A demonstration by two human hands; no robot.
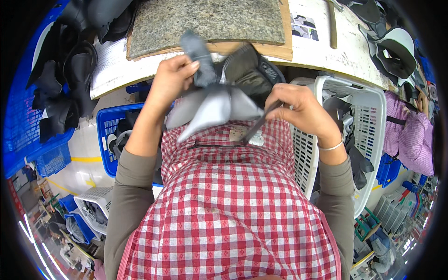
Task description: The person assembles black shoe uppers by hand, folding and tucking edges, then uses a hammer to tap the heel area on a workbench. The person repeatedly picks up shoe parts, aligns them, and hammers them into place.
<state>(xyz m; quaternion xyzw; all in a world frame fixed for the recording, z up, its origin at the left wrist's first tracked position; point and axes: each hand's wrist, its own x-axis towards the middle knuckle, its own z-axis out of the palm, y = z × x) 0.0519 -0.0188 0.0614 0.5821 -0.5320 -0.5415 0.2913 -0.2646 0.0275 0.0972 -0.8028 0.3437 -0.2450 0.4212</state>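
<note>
A shoe upper [245, 70] in black and grey hangs between my hands, just over the near edge of the worktable. My left hand [173, 77] pinches its dark grey tongue-like flap [198, 51] between thumb and fingers. On the other side, my right hand [296, 105] grips its dark edge, with a narrow dark strip [256, 126] trailing below the fingers. Pale grey and white panels [217, 109] fan out underneath, smeared by motion. Exactly where the panels join cannot be made out.
A speckled stone slab [205, 23] lies on a board on the white table [112, 70]. A hammer [332, 25] rests right of it. More uppers pile at left [70, 70] and right [394, 51]. A white basket [375, 135] and blue crate [105, 114] flank me. Another person [410, 130] works at right.
</note>
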